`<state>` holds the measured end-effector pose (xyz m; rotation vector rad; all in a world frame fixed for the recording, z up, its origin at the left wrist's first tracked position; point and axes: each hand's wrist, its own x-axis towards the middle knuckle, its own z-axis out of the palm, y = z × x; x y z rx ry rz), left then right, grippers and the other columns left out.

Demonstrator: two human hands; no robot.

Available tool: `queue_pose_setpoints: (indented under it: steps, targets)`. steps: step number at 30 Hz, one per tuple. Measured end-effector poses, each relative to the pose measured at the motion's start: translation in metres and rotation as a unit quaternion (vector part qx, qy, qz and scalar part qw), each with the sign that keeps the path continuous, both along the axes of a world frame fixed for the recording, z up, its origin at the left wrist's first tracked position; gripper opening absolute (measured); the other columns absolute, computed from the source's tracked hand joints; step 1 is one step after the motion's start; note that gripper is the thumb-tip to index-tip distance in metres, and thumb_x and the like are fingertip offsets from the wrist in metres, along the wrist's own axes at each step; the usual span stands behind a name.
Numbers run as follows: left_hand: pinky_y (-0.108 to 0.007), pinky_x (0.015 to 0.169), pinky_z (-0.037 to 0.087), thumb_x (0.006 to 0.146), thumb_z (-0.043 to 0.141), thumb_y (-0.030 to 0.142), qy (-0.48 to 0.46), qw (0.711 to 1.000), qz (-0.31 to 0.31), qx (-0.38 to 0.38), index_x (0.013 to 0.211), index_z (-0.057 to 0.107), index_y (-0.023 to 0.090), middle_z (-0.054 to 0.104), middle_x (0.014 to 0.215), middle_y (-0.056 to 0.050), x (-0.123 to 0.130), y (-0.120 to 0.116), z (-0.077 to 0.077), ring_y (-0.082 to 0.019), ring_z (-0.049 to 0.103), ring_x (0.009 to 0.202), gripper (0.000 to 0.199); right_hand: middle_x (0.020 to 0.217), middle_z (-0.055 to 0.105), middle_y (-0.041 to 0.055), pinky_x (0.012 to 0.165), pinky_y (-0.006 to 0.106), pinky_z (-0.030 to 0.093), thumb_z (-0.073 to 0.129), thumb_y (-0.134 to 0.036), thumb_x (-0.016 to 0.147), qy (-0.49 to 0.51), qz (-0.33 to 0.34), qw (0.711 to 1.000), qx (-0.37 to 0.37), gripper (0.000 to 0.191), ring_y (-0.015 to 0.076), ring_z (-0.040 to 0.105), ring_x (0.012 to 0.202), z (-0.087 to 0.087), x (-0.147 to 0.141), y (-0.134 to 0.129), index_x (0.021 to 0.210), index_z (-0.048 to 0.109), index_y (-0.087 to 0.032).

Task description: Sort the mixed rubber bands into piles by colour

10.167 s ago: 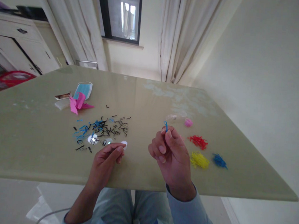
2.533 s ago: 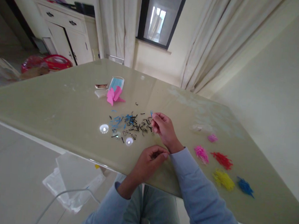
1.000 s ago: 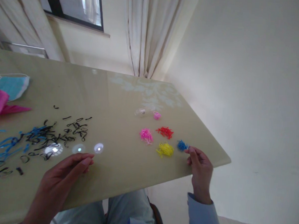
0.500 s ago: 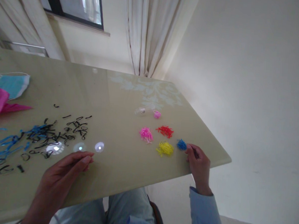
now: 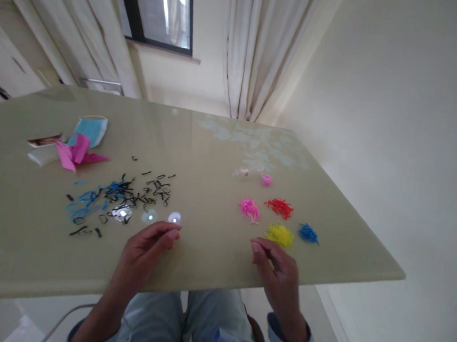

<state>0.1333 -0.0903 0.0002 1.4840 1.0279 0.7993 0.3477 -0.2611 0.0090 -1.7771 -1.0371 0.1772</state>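
My left hand (image 5: 147, 253) is closed in a pinch above the table's near part, right of a loose scatter of black bands (image 5: 127, 194) and blue strips (image 5: 87, 202). Whatever its fingertips hold, if anything, is too small to see. Thumb and forefinger are also pressed together on my right hand (image 5: 279, 268), just in front of a pile of thin yellow pieces (image 5: 280, 235); its contents cannot be made out. Around that pile lie small heaps of pink pieces (image 5: 249, 210), red pieces (image 5: 279, 208) and blue pieces (image 5: 308, 233).
Behind the heaps lie a clear plastic tube (image 5: 246, 173) and a small pink round item (image 5: 266, 179). At the left are a pink crumpled sheet (image 5: 78, 153), a blue face mask (image 5: 92, 131) and a clear bag (image 5: 43, 154). The table's edge (image 5: 214, 288) runs before my lap.
My right hand has moved left from the blue heap to in front of the yellow one. My left hand stays pinched. The view has turned left, showing more of the table.
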Motion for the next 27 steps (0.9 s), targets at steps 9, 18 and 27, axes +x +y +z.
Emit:
queue_pose_setpoints:
  steps: [9, 18, 27]
  targets:
    - [-0.022, 0.059, 0.047, 0.078, 0.068, 0.04, -0.075, 0.997, -0.017, -0.017, 0.085, 0.074, 0.016, 0.067, 0.07, -0.003, 0.004, 0.0, 0.001, -0.013, 0.059, 0.064, 0.026, 0.091, 0.077, 0.0052, 0.074, 0.026, 0.053, 0.057, -0.027, 0.093, -0.032, 0.254, 0.963, -0.081, 0.019, 0.0182, 0.071, 0.082, -0.012, -0.045, 0.07, 0.096, 0.074, -0.02]
    - [-0.023, 0.059, 0.046, 0.08, 0.065, 0.044, 0.017, 0.994, 0.071, 0.075, 0.09, 0.073, 0.016, 0.068, 0.073, -0.003, -0.048, 0.039, 0.011, -0.013, 0.057, 0.063, 0.03, 0.084, 0.075, 0.0033, 0.069, 0.021, 0.054, 0.058, -0.028, 0.093, -0.02, 0.264, 0.964, -0.025, 0.016, 0.0147, 0.07, 0.075, -0.018, -0.038, 0.06, 0.093, 0.073, -0.022]
    - [-0.034, 0.078, 0.051, 0.083, 0.048, 0.035, 0.361, 0.878, 0.208, 0.235, 0.095, 0.076, 0.014, 0.07, 0.1, -0.013, -0.124, 0.089, 0.005, -0.021, 0.063, 0.072, 0.037, 0.084, 0.075, 0.0029, 0.067, 0.02, 0.055, 0.059, -0.029, 0.093, -0.028, 0.257, 0.966, -0.021, 0.015, 0.0153, 0.071, 0.074, -0.018, -0.038, 0.061, 0.092, 0.073, -0.023]
